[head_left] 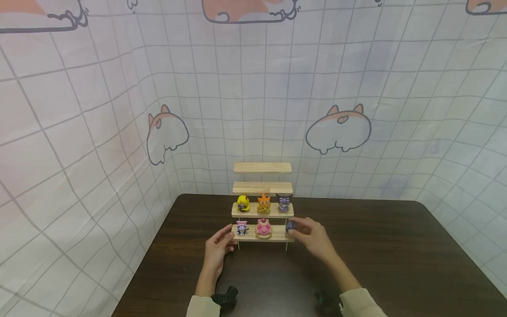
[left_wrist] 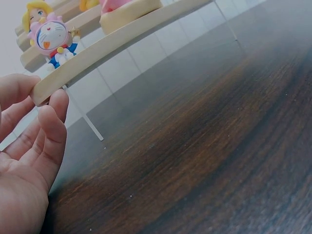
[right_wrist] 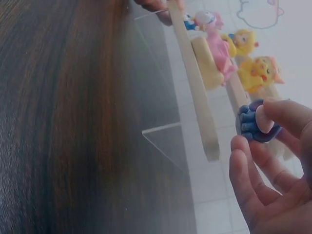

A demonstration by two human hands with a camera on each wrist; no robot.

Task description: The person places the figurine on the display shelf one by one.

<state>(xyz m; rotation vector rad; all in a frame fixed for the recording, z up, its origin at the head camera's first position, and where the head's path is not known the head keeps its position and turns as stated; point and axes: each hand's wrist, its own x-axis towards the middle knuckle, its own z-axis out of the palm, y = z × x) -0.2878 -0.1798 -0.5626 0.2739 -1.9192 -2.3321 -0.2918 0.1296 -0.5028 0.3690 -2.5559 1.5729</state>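
Note:
A small tiered wooden display stand stands on the dark table, with figurines on its two lower boards. My left hand grips the left end of the lowest board, with fingertips above and below the wood. Near that end sits a blue-and-white cat figurine with a pink hood. A pink figurine on a tan base stands mid-board. At the right end, my right hand pinches a small blue figurine between thumb and fingers, close by the lowest board's end.
The second board carries a yellow-haired figurine, an orange-and-yellow figurine and a purple-grey one with dark ears. Two bare boards rise behind, the top board highest. A grid-patterned cloth hangs behind the dark wooden table.

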